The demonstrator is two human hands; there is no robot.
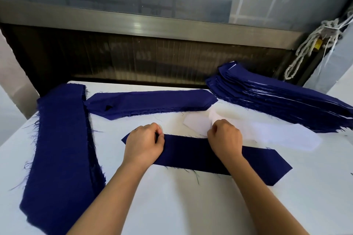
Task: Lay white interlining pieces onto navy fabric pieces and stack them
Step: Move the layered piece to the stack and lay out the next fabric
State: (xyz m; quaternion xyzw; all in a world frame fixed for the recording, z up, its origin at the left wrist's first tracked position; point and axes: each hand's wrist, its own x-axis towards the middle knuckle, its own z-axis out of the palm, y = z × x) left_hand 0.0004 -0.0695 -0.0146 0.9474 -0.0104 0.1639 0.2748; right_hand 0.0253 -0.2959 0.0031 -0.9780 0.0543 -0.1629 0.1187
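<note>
A single navy fabric piece with pointed ends lies flat on the white table in front of me. My left hand rests on its left end with fingers curled, pinching its top edge. My right hand sits at the piece's upper edge and pinches a corner of a white interlining piece, lifted off a flat pile of white interlining just behind. A tall stack of navy pieces with white layers between them stands at the back right.
A pile of navy pieces lies across the back middle. A long pile of frayed navy strips runs along the table's left side. Behind the table are a dark wall panel and a metal sill; white cords hang at right.
</note>
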